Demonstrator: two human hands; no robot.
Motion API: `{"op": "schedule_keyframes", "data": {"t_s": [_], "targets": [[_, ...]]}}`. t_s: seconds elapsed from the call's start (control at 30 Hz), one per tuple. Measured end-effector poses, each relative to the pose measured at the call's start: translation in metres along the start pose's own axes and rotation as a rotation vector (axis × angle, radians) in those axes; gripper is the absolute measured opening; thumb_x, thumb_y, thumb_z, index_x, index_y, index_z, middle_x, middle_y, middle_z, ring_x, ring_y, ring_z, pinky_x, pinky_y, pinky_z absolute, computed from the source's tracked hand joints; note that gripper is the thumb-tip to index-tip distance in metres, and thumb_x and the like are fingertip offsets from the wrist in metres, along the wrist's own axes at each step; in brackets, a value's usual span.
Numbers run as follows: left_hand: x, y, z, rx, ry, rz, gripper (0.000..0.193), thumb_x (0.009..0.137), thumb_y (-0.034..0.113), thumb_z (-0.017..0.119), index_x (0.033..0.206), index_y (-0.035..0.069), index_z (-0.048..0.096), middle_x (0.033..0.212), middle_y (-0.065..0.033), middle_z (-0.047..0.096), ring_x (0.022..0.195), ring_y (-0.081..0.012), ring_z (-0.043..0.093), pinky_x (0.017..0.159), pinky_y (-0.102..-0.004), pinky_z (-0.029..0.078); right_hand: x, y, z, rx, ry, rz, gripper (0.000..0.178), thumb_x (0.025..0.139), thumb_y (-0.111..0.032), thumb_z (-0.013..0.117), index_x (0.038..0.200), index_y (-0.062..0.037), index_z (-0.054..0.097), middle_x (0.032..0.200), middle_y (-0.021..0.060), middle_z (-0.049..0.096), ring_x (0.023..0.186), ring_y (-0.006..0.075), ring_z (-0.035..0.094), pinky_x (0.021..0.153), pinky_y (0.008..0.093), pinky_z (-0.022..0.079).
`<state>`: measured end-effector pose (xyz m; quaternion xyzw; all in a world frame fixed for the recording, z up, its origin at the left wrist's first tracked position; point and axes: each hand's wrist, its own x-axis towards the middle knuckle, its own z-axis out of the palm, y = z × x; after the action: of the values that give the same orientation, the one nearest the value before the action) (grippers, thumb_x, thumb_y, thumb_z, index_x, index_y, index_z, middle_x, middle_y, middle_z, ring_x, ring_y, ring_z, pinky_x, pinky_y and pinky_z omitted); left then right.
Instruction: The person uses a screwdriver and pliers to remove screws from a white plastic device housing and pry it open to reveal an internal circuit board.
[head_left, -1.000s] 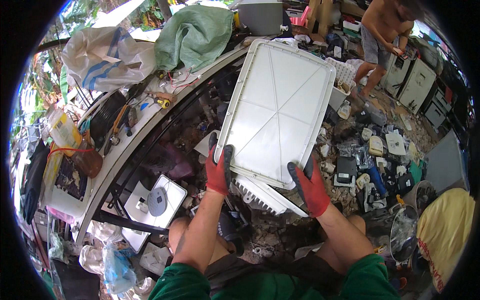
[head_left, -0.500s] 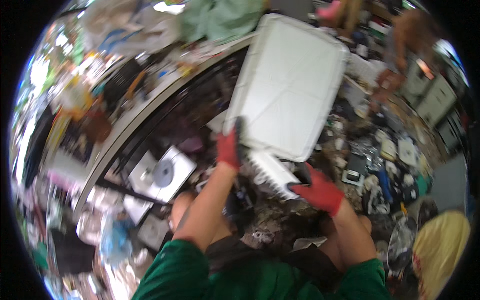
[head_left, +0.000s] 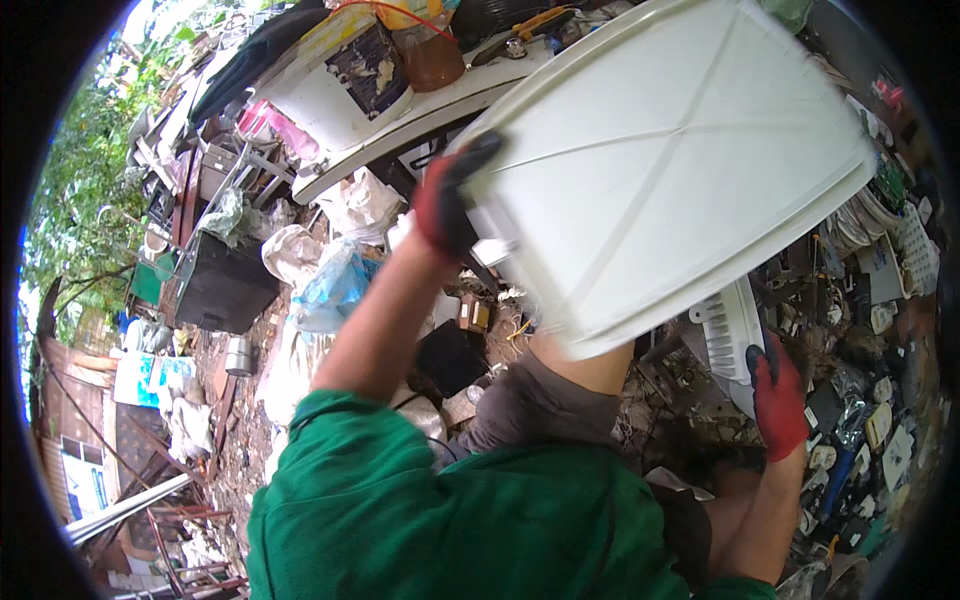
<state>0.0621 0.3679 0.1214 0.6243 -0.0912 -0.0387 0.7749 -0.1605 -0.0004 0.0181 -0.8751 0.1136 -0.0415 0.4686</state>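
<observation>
A large white plastic panel [head_left: 640, 170] with a raised rim and crossing ribs lies tilted across the upper middle of the head view. My left hand [head_left: 450, 200], in a red and black glove, grips the panel's left edge, thumb on top and the other fingers partly hidden. Lower right, my right hand [head_left: 778, 400] wears a matching glove and closes on a white plastic piece with a toothed, ribbed side [head_left: 728, 330]. Part of that piece passes out of sight below the panel's near edge.
A long table [head_left: 420, 115] at upper left holds a white bucket [head_left: 345, 80] and a brown container [head_left: 432, 60]. On the ground left are a black box [head_left: 225, 285] and a blue plastic bag [head_left: 335, 288]. Electronic scrap [head_left: 865, 430] covers the right side.
My view has turned leftward. The panel now spreads nearer and higher to the right, with my left hand still on its edge. My right hand and the ribbed piece appear farther right.
</observation>
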Motion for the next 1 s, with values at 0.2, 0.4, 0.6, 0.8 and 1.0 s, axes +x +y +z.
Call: {"op": "schedule_keyframes", "data": {"t_s": [0.2,0.4,0.6,0.8,1.0], "targets": [[-0.059,0.050,-0.230,0.356,-0.062,-0.314,0.036,0.089,0.023,0.060,0.115,-0.002,0.064,0.105,-0.0094,0.068,0.094,-0.0169,0.064,0.085,-0.0302,0.050,0.005,0.007,-0.008,-0.024,0.007,-0.061,0.041,0.099,-0.018,0.048,0.135,0.0019,0.048,0.126,0.0219,0.059,0.115,0.0302,0.058,0.099,0.0374,0.042],[-0.214,0.027,-0.483,0.243,0.050,-0.336,0.029,0.088,0.020,0.063,0.108,-0.001,0.067,0.111,-0.0113,0.068,0.105,-0.0188,0.063,0.095,-0.0336,0.047,0.008,0.009,0.010,0.071,0.022,0.027,0.041,0.099,-0.018,0.049,0.134,0.0030,0.048,0.125,0.0172,0.059,0.113,0.0223,0.056,0.097,0.0332,0.042],[-0.227,-0.033,-0.477,-0.074,0.628,-0.434,0.028,0.087,0.022,0.063,0.108,0.005,0.066,0.099,-0.0057,0.068,0.095,-0.0201,0.063,0.089,-0.0339,0.048,0.000,-0.013,-0.002,0.122,0.048,0.091,0.040,0.098,-0.019,0.053,0.132,0.0027,0.051,0.117,0.0153,0.063,0.106,0.0198,0.058,0.094,0.0319,0.044],[-0.196,-0.029,-0.498,-0.211,0.533,-0.189,0.050,0.093,0.041,0.054,0.131,0.008,0.054,0.131,-0.0141,0.058,0.125,-0.0243,0.052,0.108,-0.0447,0.039,0.010,0.008,0.006,0.072,0.014,0.137,0.040,0.096,-0.025,0.056,0.128,-0.0008,0.055,0.113,0.0137,0.065,0.100,0.0183,0.059,0.090,0.0320,0.046],[-0.082,-0.084,-0.420,-0.279,0.716,-0.577,0.082,0.086,0.072,0.044,0.149,0.022,0.030,0.158,-0.0103,0.022,0.144,-0.0307,0.022,0.116,-0.0486,0.017,0.010,-0.003,0.004,0.175,0.009,-0.026,0.040,0.095,-0.027,0.057,0.127,-0.0017,0.055,0.113,0.0189,0.064,0.103,0.0286,0.062,0.091,0.0360,0.047]]}}
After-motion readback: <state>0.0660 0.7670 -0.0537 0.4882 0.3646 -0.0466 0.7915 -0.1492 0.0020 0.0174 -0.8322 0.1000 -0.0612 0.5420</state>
